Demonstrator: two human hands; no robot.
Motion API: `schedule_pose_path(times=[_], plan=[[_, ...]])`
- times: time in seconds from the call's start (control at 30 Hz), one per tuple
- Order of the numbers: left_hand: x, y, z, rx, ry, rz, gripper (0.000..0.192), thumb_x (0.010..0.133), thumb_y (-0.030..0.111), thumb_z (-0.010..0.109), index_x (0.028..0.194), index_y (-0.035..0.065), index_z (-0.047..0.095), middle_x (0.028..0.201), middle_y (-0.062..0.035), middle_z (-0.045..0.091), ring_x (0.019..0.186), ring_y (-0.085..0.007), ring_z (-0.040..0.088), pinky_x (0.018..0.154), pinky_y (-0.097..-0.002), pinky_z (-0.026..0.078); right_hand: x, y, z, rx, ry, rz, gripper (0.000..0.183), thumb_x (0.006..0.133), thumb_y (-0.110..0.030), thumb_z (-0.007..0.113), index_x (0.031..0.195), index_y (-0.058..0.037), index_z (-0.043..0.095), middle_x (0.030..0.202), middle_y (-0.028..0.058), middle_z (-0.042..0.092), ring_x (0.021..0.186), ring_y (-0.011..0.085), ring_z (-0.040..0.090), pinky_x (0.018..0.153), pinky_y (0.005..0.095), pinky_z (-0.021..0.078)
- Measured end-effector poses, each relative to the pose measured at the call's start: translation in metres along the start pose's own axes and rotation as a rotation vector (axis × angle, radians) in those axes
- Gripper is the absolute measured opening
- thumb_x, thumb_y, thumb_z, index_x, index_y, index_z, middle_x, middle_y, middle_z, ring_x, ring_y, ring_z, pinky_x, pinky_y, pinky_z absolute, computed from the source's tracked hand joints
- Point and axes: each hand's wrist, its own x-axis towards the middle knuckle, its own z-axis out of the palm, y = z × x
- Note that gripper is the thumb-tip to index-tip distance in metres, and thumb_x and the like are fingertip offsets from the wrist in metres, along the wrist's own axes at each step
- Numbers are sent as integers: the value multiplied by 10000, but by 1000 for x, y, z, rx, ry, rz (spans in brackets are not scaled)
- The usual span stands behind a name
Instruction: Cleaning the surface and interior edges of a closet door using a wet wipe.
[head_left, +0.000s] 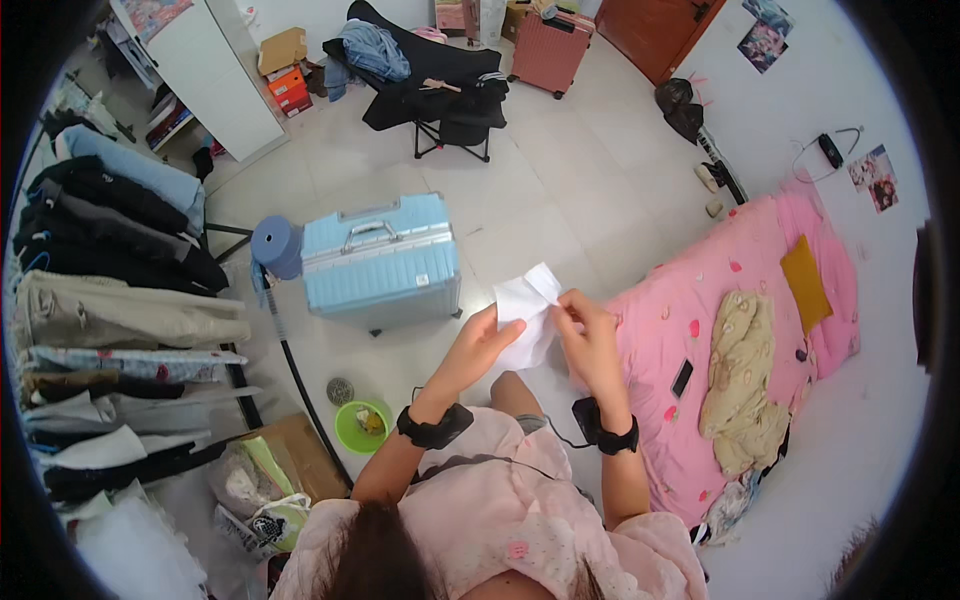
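A white sheet, tissue or thin cloth (525, 307), is stretched between my two hands in front of my body. My left hand (484, 341) grips its left edge, the thumb lying across the front. At the upper right edge, the fingertips of my right hand (587, 334) pinch the sheet. Its top corner is folded over, and the lower part hangs down between my wrists. Past the hands, a light blue hard-shell suitcase (382, 281) stands on the tiled floor to the left.
Left are a clothes rack with hanging trousers (127, 311), a blue round bin (276, 244) and a green bucket (360, 427). The pink bed (652, 330) at right bears a phone (682, 378) and a crumpled yellow garment (739, 382). A black folding chair (442, 75) and red suitcase (551, 52) stand farther off.
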Motion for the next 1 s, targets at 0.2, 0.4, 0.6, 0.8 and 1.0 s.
schedule_pose_path(times=[0.2, 0.4, 0.6, 0.8, 1.0], plan=[[137, 4, -35, -259, 41, 25, 387, 919, 148, 513, 1259, -35, 492, 1141, -60, 601, 1012, -136, 579, 869, -296, 470, 152, 59, -36, 381, -9, 207, 205, 911, -159, 463, 728, -78, 422, 660, -64, 330, 595, 57, 312, 578, 201, 321], [277, 29, -81, -467, 162, 117, 485, 846, 133, 542, 1286, -51, 450, 1188, -127, 584, 1080, -217, 573, 920, -345, 456, 331, 73, -46, 623, -262, 258, 208, 932, -208, 455, 752, -104, 458, 727, -51, 393, 682, 53, 380, 651, 213, 376], [360, 74, -160, -636, 184, 611, 328, 849, 146, 594, 1125, -16, 526, 1151, -117, 546, 1094, -217, 544, 966, -367, 434, 479, 28, -21, 828, -396, 232, 185, 951, -233, 411, 912, -78, 505, 908, 9, 575, 914, 121, 571, 849, 301, 443], [410, 143, -260, -346, 731, 629, 346, 837, -92, 520, 1168, 3, 555, 1153, -75, 584, 1078, -148, 551, 930, -266, 429, 612, 3, 65, 937, -516, 137, 212, 957, -244, 412, 991, -73, 534, 1003, 27, 592, 988, 140, 561, 881, 322, 433], [428, 202, -372, -230, 912, 698, 472, 817, -103, 517, 1275, 7, 523, 1248, -104, 552, 1105, -149, 547, 947, -272, 423, 716, -61, 191, 1009, -783, 420, 432, 1005, -357, 394, 1250, -20, 510, 1258, 103, 569, 1154, 232, 547, 983, 375, 428]])
